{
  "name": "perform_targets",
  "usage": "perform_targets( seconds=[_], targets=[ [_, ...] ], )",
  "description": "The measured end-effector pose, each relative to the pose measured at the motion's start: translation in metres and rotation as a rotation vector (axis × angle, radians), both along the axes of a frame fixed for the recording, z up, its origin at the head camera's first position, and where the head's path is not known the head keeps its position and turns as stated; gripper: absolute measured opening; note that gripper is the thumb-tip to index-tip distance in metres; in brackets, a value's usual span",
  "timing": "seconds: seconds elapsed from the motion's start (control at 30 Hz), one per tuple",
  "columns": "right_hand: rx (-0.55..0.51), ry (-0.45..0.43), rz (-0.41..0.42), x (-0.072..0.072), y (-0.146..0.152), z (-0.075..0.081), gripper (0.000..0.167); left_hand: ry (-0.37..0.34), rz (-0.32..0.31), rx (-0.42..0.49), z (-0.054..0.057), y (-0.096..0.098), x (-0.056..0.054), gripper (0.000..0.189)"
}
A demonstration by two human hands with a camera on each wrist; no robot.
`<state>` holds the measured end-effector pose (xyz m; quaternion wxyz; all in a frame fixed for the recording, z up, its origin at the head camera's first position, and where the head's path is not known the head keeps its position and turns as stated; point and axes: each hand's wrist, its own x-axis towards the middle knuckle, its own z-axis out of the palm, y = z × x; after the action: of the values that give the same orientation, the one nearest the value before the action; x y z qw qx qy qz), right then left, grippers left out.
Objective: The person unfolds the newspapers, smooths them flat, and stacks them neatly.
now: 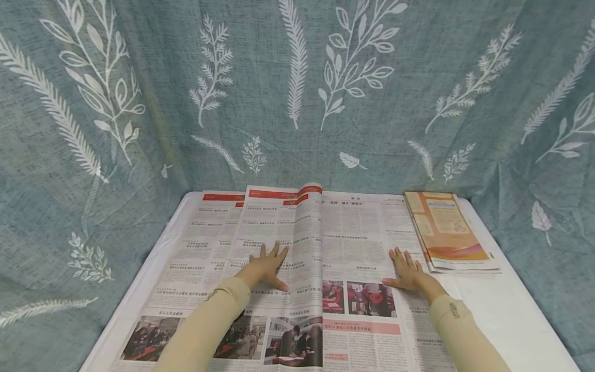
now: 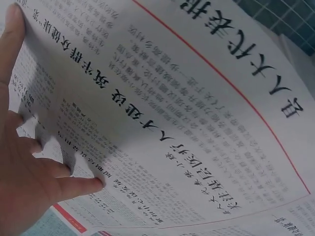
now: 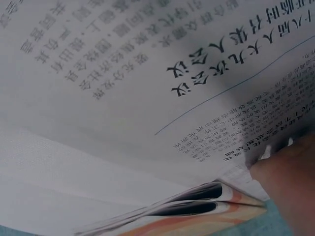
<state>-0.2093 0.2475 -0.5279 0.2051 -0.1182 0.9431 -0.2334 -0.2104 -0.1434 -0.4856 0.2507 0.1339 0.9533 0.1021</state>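
An unfolded newspaper (image 1: 353, 232) covers most of the table, with a page curling up along its middle fold. My left hand (image 1: 267, 266) rests on the left-hand page with its fingers spread; the left wrist view shows the same hand (image 2: 34, 167) with its fingertips on the print. On the right side my right hand (image 1: 409, 274) lies near the paper's right edge, fingers apart. Only part of this hand (image 3: 290, 182) shows in the right wrist view, its fingertips mostly hidden. Neither hand grips anything.
Beyond the right hand lies an orange-covered booklet (image 1: 448, 232), beside the newspaper's right edge. The table's white cover (image 1: 506, 320) shows at the right. A blue-green curtain (image 1: 279, 103) with white leaf prints hangs behind and at both sides.
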Motion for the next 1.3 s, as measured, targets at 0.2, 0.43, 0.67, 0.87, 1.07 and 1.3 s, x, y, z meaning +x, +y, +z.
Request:
perform_targets(
  seconds=[0.2,0.43,0.67,0.87,1.07,1.3],
  targets=[
    [-0.008,-0.003,0.001,-0.002,0.000,-0.001,0.111,-0.029,0.040,0.013,-0.002,-0.004,0.001,0.112],
    [0.017,-0.014,-0.010,0.001,-0.006,0.009,0.104,-0.005,0.059,0.023,-0.005,-0.015,-0.001,0.114],
    [0.041,-0.015,-0.020,0.000,-0.006,0.008,0.101,-0.005,0.105,0.041,-0.003,-0.032,0.002,0.113],
    [0.044,-0.009,-0.006,-0.002,-0.003,0.008,0.102,-0.001,0.106,0.060,-0.003,-0.044,0.004,0.115],
    [0.037,0.000,0.004,-0.006,0.000,0.008,0.102,-0.014,0.121,0.079,0.000,-0.052,0.002,0.115],
    [0.021,0.041,0.007,-0.007,0.005,0.006,0.102,-0.010,0.122,0.097,-0.002,-0.059,0.000,0.113]
  ],
)
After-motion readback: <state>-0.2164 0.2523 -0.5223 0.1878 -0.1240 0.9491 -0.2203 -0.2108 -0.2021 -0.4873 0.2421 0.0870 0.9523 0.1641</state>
